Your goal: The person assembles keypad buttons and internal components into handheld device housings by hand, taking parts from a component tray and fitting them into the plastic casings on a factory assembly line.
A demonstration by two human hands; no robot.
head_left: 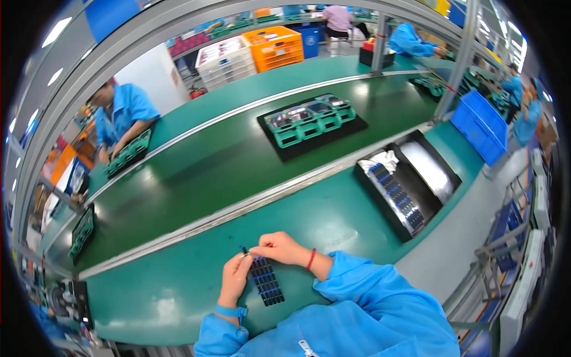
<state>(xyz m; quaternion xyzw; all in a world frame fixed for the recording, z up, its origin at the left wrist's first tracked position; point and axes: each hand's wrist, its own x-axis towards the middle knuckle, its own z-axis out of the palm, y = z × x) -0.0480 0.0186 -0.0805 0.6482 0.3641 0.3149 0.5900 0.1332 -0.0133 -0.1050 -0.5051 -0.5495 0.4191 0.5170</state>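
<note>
At the near edge of the green bench, my left hand (235, 277) is closed, thumb and fingertips pinching a small dark piece with a blue end (243, 249). My right hand (281, 247) is closed too, its fingertips meeting the left ones at that piece; whatever lies between them is mostly hidden. Just below my fingers rests a block of black strips with blue lines (267, 284) on the bench top. A blue band circles my left wrist, and a red beaded bracelet (311, 258) my right.
To the right, an open black box (389, 199) holds more black-and-blue strips and white material. Beyond a metal rail, a dark green belt (196, 184) carries a black board with green frames (315, 122). A blue crate (479, 126) stands far right. Co-workers in blue work across the line.
</note>
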